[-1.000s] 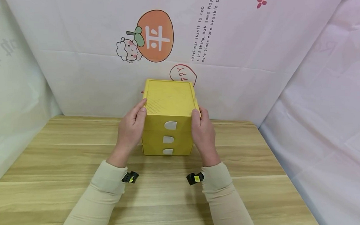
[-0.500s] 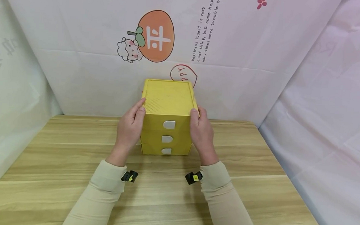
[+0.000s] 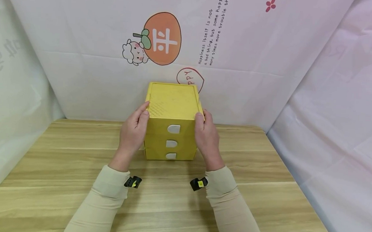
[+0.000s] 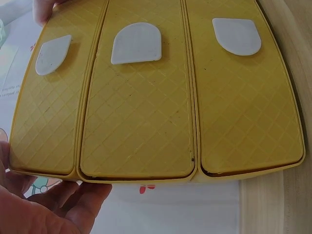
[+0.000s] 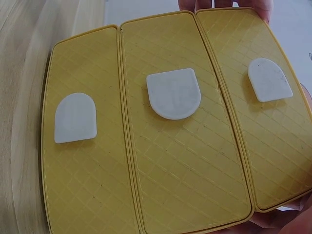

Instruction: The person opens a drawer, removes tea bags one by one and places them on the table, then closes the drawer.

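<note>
A yellow three-drawer box (image 3: 174, 101) stands at the back of the table in the head view, its front facing the person. White tabs (image 3: 173, 129) with one rounded end mark each drawer front, and all three drawers are pushed in. On the box's left side the left hand (image 3: 133, 132) grips it, thumb by the top front edge. The right hand (image 3: 207, 136) holds the opposite side the same way. Close up in the left wrist view, the drawer fronts (image 4: 139, 107) show a crosshatched pattern. Fingers behind the box's sides are partly hidden.
A wood-grain table (image 3: 61, 179) carries the box. Right behind it rises a white printed cloth (image 3: 237, 94), with more white cloth at the left and right. Black wrist straps (image 3: 198, 183) sit at both sleeve cuffs.
The box has shifted slightly to the left with both hands still gripping it. The head view has tilted very slightly.
</note>
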`<state>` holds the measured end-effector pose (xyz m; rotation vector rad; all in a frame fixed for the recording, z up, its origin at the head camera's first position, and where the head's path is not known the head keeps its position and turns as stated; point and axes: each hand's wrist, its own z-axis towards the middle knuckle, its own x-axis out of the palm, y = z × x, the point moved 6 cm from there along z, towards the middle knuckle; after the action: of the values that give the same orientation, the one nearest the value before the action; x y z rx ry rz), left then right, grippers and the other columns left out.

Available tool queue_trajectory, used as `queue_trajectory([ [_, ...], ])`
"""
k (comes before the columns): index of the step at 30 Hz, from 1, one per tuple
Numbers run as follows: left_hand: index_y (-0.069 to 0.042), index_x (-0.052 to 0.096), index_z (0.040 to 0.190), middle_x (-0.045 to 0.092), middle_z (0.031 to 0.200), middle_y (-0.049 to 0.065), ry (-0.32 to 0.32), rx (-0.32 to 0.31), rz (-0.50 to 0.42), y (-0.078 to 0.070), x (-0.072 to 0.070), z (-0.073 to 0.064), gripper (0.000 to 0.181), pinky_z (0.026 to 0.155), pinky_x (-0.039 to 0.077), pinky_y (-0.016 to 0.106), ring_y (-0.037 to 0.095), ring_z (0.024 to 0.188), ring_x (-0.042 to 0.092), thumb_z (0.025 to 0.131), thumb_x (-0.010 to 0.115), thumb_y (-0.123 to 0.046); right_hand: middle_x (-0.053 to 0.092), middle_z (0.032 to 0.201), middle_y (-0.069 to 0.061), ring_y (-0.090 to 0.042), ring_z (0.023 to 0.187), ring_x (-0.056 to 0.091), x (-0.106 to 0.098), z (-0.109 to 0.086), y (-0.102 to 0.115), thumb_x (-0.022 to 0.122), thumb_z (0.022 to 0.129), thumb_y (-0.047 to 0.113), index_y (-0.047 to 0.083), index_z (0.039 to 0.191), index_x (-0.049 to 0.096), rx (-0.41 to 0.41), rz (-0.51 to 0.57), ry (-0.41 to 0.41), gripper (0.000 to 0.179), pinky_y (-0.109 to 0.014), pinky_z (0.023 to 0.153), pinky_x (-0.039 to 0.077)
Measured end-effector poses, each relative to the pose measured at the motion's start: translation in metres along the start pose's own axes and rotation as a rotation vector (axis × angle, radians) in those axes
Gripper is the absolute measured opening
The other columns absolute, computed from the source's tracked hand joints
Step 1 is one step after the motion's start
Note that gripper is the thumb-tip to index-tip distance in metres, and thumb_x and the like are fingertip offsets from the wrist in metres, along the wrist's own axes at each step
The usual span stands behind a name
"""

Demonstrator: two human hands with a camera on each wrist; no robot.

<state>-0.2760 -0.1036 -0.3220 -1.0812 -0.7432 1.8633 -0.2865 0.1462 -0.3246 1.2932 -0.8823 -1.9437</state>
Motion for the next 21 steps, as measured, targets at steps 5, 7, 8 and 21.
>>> queue_trajectory([
  [5,-0.022,0.052,0.156,0.061,0.149,0.008,-0.012,0.004,0.005,0.0004,-0.0015,0.0002,0.051,0.082,0.045,0.043,0.030,0.117,0.063,0.113,0.035,-0.043,0.061,0.145,-0.013,-0.033,0.123,0.060,0.0008,0.0000,0.0018,0.025,0.107,0.054,0.018,0.154,0.048,0.000,-0.006,-0.004,0.063,-0.056,0.102,0.047],
  [7,-0.022,0.052,0.156,0.070,0.126,0.014,-0.017,0.008,0.007,0.0005,-0.0018,0.0001,0.051,0.072,0.042,0.042,0.031,0.095,0.062,0.113,0.036,-0.043,0.061,0.145,-0.013,-0.033,0.122,0.061,0.0013,0.0001,0.0021,0.025,0.107,0.053,0.018,0.153,0.048,-0.001,-0.005,-0.005,0.062,-0.056,0.101,0.047],
  [8,-0.022,0.053,0.156,0.071,0.111,0.015,-0.021,0.011,0.012,0.0006,-0.0020,0.0001,0.051,0.068,0.040,0.041,0.030,0.087,0.059,0.113,0.035,-0.043,0.062,0.144,-0.013,-0.033,0.122,0.061,0.0016,0.0001,0.0023,0.026,0.107,0.053,0.018,0.153,0.048,-0.001,-0.004,-0.005,0.062,-0.056,0.101,0.047],
  [21,-0.023,0.053,0.155,0.066,0.097,0.020,-0.042,0.008,0.012,0.0032,-0.0052,0.0003,0.050,0.063,0.035,0.040,0.029,0.077,0.051,0.113,0.036,-0.043,0.065,0.136,-0.012,-0.032,0.114,0.062,0.0066,0.0008,0.0046,0.026,0.108,0.053,0.020,0.149,0.051,-0.023,0.002,-0.004,0.058,-0.054,0.095,0.049],
])
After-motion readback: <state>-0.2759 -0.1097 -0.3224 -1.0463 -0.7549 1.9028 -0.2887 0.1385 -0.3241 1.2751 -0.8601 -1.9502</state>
